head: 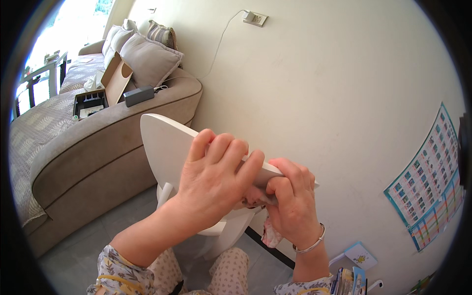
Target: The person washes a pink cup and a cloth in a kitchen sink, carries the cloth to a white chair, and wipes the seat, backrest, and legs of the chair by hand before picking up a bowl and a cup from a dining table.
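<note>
A white curved panel (166, 147) of what looks like a small piece of furniture is tilted up before me. My left hand (217, 173) grips its upper edge, fingers curled over the rim. Further right along the same edge, my right hand (293, 195) grips it too, with a bangle on the wrist. A pinkish patterned cloth (271, 232) hangs below my right hand; how it is held is hidden. White legs or supports (230, 232) stand beneath the panel, above my knees.
A beige sofa (110, 147) on the left bears cushions (147, 57), an open cardboard box (118, 79) and a grey adapter (139, 96) cabled to a wall socket (255, 19). A picture chart (427, 180) hangs at right. Books (346, 282) stand at lower right.
</note>
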`<control>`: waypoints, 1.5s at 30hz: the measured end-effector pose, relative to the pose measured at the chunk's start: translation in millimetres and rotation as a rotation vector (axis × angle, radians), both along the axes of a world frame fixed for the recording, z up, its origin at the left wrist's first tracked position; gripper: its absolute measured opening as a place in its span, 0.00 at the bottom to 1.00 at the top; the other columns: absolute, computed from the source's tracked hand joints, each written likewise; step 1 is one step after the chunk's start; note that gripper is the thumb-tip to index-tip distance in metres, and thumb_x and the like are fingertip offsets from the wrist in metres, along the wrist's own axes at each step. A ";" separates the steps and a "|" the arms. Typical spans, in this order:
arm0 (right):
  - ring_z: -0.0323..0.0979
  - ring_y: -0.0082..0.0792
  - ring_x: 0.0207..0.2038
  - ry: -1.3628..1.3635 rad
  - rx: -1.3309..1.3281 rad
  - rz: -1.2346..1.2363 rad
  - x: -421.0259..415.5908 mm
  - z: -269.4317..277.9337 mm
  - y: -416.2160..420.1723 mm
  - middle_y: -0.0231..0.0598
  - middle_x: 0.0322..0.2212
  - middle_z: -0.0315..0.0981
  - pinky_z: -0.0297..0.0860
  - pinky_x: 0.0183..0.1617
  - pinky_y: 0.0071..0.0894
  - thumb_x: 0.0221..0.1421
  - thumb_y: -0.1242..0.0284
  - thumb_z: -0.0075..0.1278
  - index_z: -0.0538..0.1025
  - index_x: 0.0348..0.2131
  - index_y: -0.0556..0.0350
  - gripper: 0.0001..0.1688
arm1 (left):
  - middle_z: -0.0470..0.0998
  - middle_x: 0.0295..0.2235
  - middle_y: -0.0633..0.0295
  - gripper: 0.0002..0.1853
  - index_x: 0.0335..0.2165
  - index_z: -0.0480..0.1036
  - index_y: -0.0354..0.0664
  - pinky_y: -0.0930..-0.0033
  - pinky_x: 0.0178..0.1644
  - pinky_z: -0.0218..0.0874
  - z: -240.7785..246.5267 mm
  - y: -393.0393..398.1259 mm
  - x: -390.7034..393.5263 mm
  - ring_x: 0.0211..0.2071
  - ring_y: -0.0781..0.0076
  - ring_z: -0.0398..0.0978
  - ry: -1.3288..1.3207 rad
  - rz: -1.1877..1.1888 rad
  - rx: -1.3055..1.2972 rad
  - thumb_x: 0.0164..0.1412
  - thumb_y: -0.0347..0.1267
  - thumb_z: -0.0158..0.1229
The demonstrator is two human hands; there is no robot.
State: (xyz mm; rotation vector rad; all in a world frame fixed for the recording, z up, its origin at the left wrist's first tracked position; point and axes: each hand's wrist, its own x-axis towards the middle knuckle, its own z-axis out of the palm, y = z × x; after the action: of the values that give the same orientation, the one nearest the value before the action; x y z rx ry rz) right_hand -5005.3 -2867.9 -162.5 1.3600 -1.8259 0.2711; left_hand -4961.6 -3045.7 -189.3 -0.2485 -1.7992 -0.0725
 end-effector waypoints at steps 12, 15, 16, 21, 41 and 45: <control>0.71 0.39 0.41 0.026 -0.157 0.046 -6.6 -8.6 2.1 0.39 0.44 0.72 0.62 0.44 0.36 0.36 0.82 0.59 0.68 0.30 0.51 0.19 | 0.68 0.33 0.69 0.25 0.37 0.72 0.49 0.63 0.47 0.52 -0.4 -3.2 -0.6 0.37 0.69 0.67 -0.017 -0.133 0.028 0.34 0.41 0.66; 0.71 0.40 0.38 0.074 -0.180 0.094 -10.2 -11.5 -2.3 0.42 0.43 0.74 0.63 0.42 0.36 0.35 0.84 0.61 0.65 0.29 0.52 0.22 | 0.70 0.33 0.68 0.24 0.36 0.74 0.48 0.62 0.46 0.52 -5.1 -8.9 -5.6 0.36 0.67 0.68 0.030 -0.150 0.033 0.34 0.41 0.66; 0.71 0.40 0.38 0.077 -0.231 0.118 -13.0 -13.4 -4.1 0.42 0.43 0.74 0.63 0.42 0.35 0.35 0.84 0.61 0.65 0.29 0.52 0.21 | 0.71 0.33 0.68 0.23 0.35 0.74 0.48 0.62 0.45 0.53 -5.5 -9.6 -7.8 0.35 0.67 0.69 0.054 -0.165 0.032 0.35 0.41 0.66; 0.72 0.40 0.37 0.046 -0.367 0.164 -15.1 -17.9 -8.8 0.42 0.41 0.76 0.63 0.43 0.35 0.37 0.85 0.60 0.65 0.29 0.52 0.21 | 0.72 0.33 0.67 0.21 0.35 0.74 0.46 0.63 0.43 0.54 1.1 -5.8 -5.6 0.34 0.67 0.70 0.058 -0.197 0.039 0.37 0.39 0.65; 0.73 0.40 0.37 0.120 -0.323 0.171 -21.5 -21.8 -6.9 0.45 0.42 0.75 0.64 0.42 0.34 0.38 0.84 0.58 0.65 0.30 0.52 0.21 | 0.69 0.35 0.69 0.27 0.39 0.72 0.49 0.62 0.47 0.51 -0.3 -6.5 1.8 0.38 0.69 0.67 -0.034 -0.102 -0.024 0.33 0.40 0.66; 0.73 0.41 0.34 0.082 -0.446 0.207 -24.8 -25.5 -14.0 0.45 0.40 0.77 0.64 0.41 0.35 0.40 0.88 0.56 0.61 0.29 0.52 0.22 | 0.72 0.35 0.66 0.26 0.38 0.74 0.47 0.60 0.48 0.52 0.1 -3.9 -0.2 0.39 0.65 0.69 -0.034 -0.169 0.043 0.33 0.33 0.66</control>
State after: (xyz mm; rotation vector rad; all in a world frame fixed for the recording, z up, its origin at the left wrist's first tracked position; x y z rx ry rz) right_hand -5030.1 -2881.9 -188.0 1.2177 -1.4455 0.6782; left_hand -4961.8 -3049.6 -189.1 -0.3697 -1.8055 -0.2359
